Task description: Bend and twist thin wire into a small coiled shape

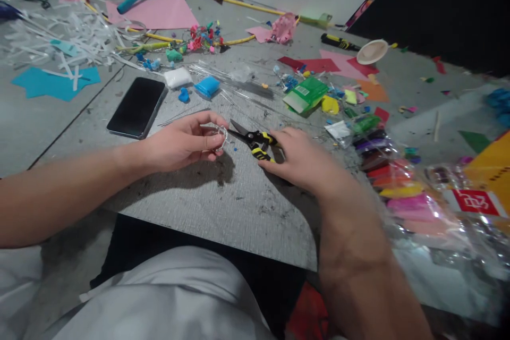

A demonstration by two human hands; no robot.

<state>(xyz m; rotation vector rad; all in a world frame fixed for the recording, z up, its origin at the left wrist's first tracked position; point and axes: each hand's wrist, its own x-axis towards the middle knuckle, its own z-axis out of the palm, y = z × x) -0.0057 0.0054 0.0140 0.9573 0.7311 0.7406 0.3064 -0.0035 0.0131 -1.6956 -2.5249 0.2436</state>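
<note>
My left hand (181,142) pinches a small ring of twisted silvery wire (225,139) between thumb and fingers, just above the grey table. Right beside it, a pair of pruning shears (252,138) with black and yellow handles has its blades apart, the tips toward the ring. My right hand (297,156), slightly blurred, has its fingers and thumb about the handle ends. Whether the shears rest on the table I cannot tell. A black phone (137,107) lies beyond my left forearm. Thin wires (235,82) lie beyond the hands.
White and blue clay packets (207,86) lie behind my left hand. A green packet (306,94) and colourful clay bags (414,204) are on the right. White paper strips (79,37) pile up at far left. A black-yellow screwdriver (338,41) lies near the back.
</note>
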